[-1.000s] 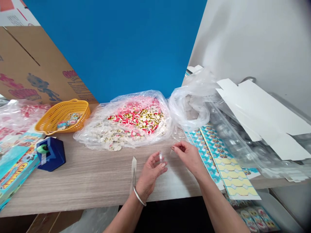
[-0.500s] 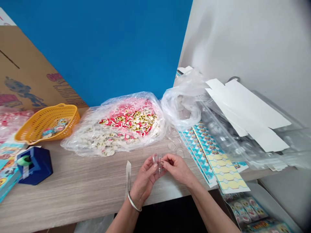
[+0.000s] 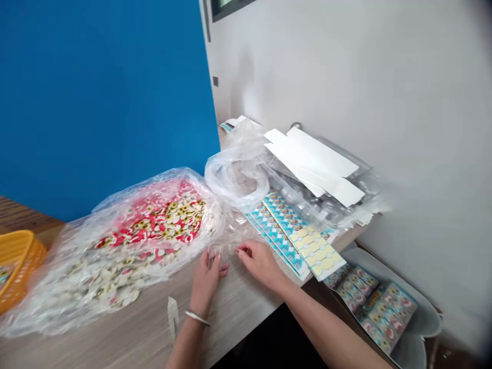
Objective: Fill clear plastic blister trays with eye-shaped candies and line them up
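My left hand (image 3: 205, 279), with a bangle (image 3: 197, 318) on its wrist, is closed around a small clear plastic piece (image 3: 215, 249) whose exact shape is blurred. My right hand (image 3: 260, 262) is just to the right and apart from it. Its thumb and index finger are pinched together, and I cannot make out anything between them. Beyond the hands lie more clear plastic pieces (image 3: 234, 233). A clear plastic bag (image 3: 115, 277) full of small red, white and yellow flat pieces (image 3: 180, 215) spreads to the left of my left hand.
Printed sheets with yellow strips (image 3: 313, 248) lie right of my right hand. Behind them are white card pieces (image 3: 315, 164) on clear plastic packaging, and a rolled-open plastic bag (image 3: 238, 179). An orange basket (image 3: 23, 266) stands far left. Packed blister cards (image 3: 390, 312) sit below the table edge.
My view has swung to the right. My hands have come apart: the right one has let go of the clear plastic piece and moved away from the left, which keeps it.
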A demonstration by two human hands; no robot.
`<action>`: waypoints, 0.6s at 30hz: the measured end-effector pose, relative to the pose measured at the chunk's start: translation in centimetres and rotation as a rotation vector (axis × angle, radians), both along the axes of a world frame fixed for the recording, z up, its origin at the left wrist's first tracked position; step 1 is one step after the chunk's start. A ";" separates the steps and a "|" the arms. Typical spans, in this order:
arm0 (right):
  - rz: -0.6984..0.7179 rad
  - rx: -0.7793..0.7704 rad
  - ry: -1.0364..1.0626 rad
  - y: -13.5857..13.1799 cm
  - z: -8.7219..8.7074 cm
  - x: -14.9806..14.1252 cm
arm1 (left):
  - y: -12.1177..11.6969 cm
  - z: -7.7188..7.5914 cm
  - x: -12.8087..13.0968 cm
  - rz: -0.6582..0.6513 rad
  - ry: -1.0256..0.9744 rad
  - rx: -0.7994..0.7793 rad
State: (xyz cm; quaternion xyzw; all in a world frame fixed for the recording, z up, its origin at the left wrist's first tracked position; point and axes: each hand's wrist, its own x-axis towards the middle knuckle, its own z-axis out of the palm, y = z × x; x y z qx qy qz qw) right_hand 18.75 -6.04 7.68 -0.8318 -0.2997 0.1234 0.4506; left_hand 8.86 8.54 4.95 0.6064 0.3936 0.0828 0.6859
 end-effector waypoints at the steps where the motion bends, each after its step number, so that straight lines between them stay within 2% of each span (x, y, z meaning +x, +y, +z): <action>1: -0.015 -0.021 -0.007 -1.2 -0.3 -0.5 | 0.0 -0.2 -0.2 -0.029 0.042 0.103; 3: -0.061 -0.055 -0.017 -3.6 -1.1 -1.5 | -0.2 -0.6 -0.6 -0.088 0.104 0.280; 6: -0.097 -0.074 -0.002 -6.2 -1.8 -2.3 | -0.3 -1.1 -0.5 -0.194 0.138 0.446; 9: -0.046 -0.065 0.004 -7.4 -1.4 -2.5 | -0.3 -1.2 0.9 -0.254 0.160 0.655; 12: 0.001 -0.045 -0.013 -8.2 -0.5 -2.6 | -0.5 -0.8 1.8 -0.241 0.117 0.894; 13: 0.005 -0.037 -0.013 -8.5 -0.3 -2.6 | -0.6 -0.7 1.7 -0.235 0.095 0.915; 15: 0.005 -0.024 -0.004 -9.3 -0.4 -2.6 | -0.9 -0.5 1.2 -0.223 0.070 0.858; 18: 0.034 -0.028 0.014 -9.9 -1.3 -1.9 | -1.1 -0.6 0.2 -0.157 0.047 0.774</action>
